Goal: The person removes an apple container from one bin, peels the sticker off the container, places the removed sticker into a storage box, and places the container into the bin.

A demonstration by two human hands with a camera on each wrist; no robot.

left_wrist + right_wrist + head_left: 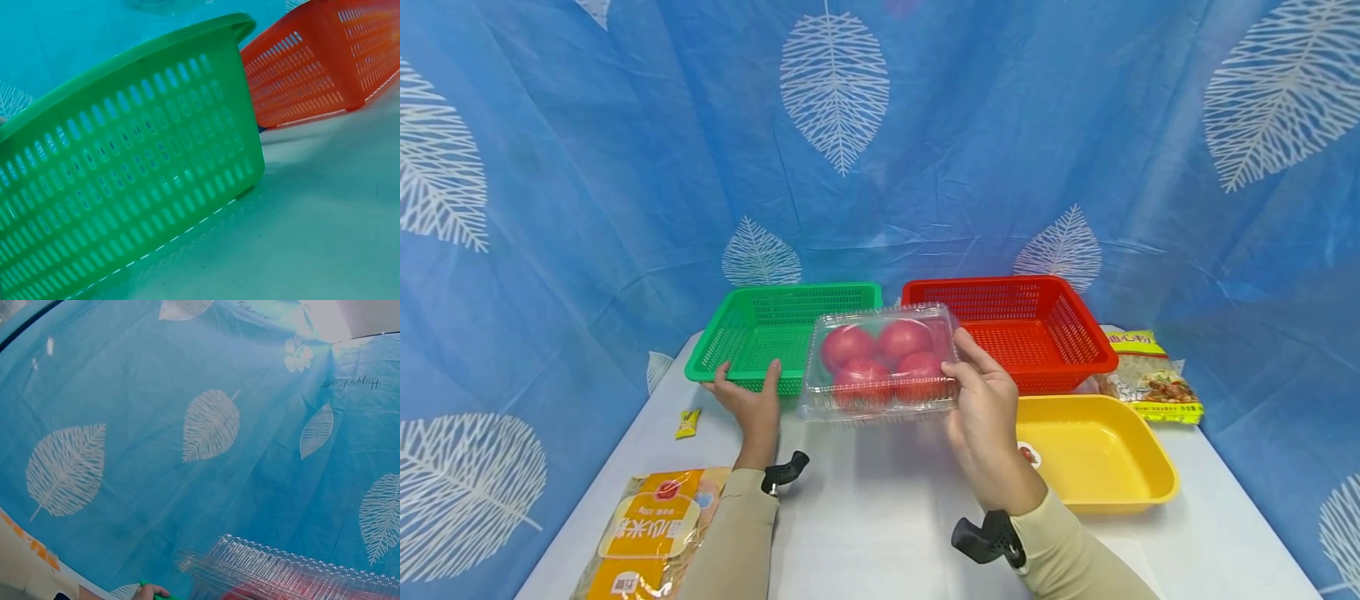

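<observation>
My right hand [988, 417] grips the right end of a clear plastic box [880, 358] holding several round red fruits [904, 340]. The box is raised in front of the green basket and the red basket; its ridged edge also shows low in the right wrist view. At the near left rim of the green basket [782, 293], my left hand [748, 406] has its thumb and forefinger spread and holds nothing visible. The left wrist view shows the slotted side of the green basket [137, 162], with almost none of that hand.
Right of the green basket stands a red basket [1086, 337], with a yellow tray [1093, 450] nearer me. A noodle bag [1153, 379] lies at far right. On the left are a small yellow packet [687, 423] and an orange-labelled bag [651, 529]. A blue curtain [925, 167] hangs behind.
</observation>
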